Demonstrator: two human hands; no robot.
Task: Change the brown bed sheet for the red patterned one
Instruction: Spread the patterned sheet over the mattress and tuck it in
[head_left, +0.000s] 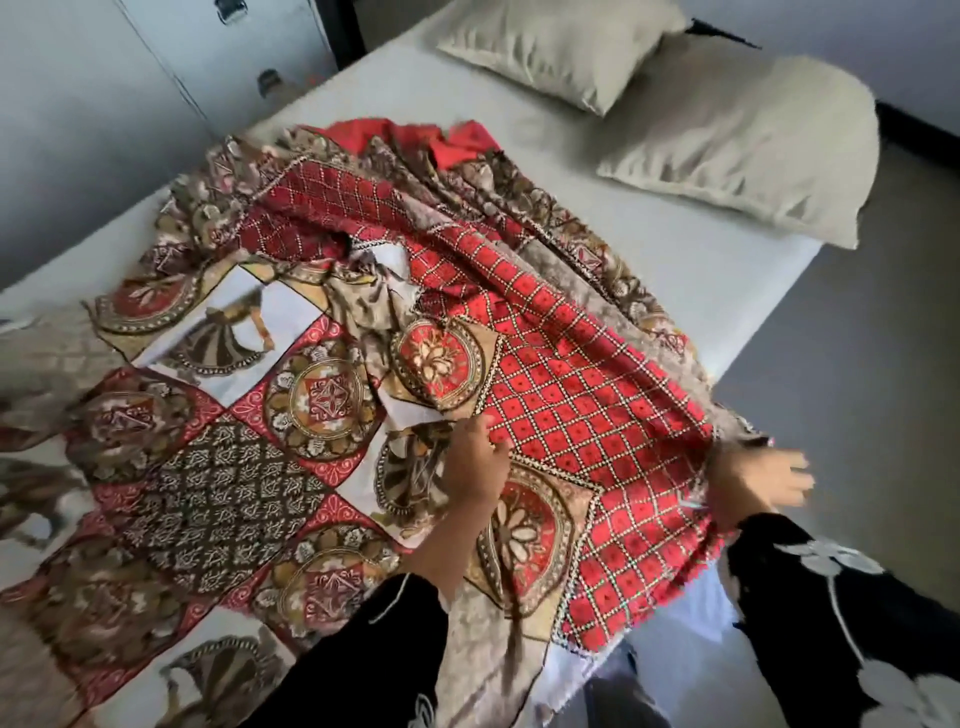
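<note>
Near lower centre, the left hand (475, 467) pinched the red patterned sheet (545, 395); the right hand (753, 486) was blurred, its fingers (784, 475) unreadable. An uneven tug might drag it off the bed (675, 249).

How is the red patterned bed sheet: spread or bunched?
Partly spread: red patterned bed sheet lies bunched in folds, pale bed bare beyond it.

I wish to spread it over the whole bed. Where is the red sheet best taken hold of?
On the sheet, probably the bunched edge near the pillows. Reach from the near bedside, pinch the folds with the fingers, pull toward the pillows; that end lies heaped.
</note>
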